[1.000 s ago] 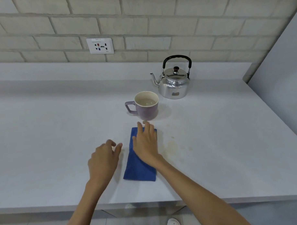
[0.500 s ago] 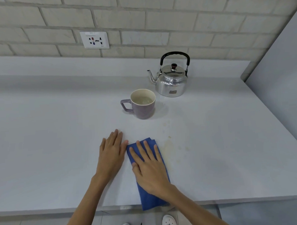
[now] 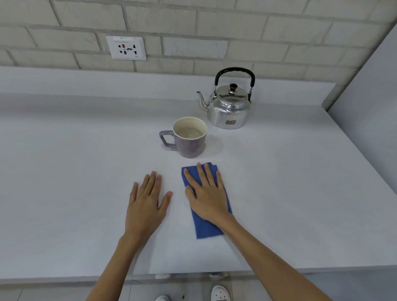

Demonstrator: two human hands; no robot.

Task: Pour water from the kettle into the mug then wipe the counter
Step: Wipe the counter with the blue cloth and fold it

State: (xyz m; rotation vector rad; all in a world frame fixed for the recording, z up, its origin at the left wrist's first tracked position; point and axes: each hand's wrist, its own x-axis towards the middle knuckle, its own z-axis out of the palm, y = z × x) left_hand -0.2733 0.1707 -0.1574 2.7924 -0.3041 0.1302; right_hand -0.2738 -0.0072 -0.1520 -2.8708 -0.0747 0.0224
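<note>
A shiny metal kettle (image 3: pixel 228 111) with a black handle stands upright at the back of the grey counter (image 3: pixel 59 177), spout to the left. In front of it a purple mug (image 3: pixel 189 144) holds water, handle to the left. My right hand (image 3: pixel 208 195) lies flat, fingers spread, pressing on a folded blue cloth (image 3: pixel 206 229) just in front of the mug. The cloth's near end shows below my wrist. My left hand (image 3: pixel 146 206) rests flat and open on the bare counter, left of the cloth and not touching it.
A brick wall with a white socket plate (image 3: pixel 126 48) runs behind the counter. A grey side panel (image 3: pixel 375 99) closes off the right. The counter's front edge is near my body, with white shoes (image 3: pixel 218 293) on the floor below.
My right hand slid the cloth back toward the front edge, then pushed it forward again toward the mug. My left hand flattened onto the counter and now sits apart from the cloth.
</note>
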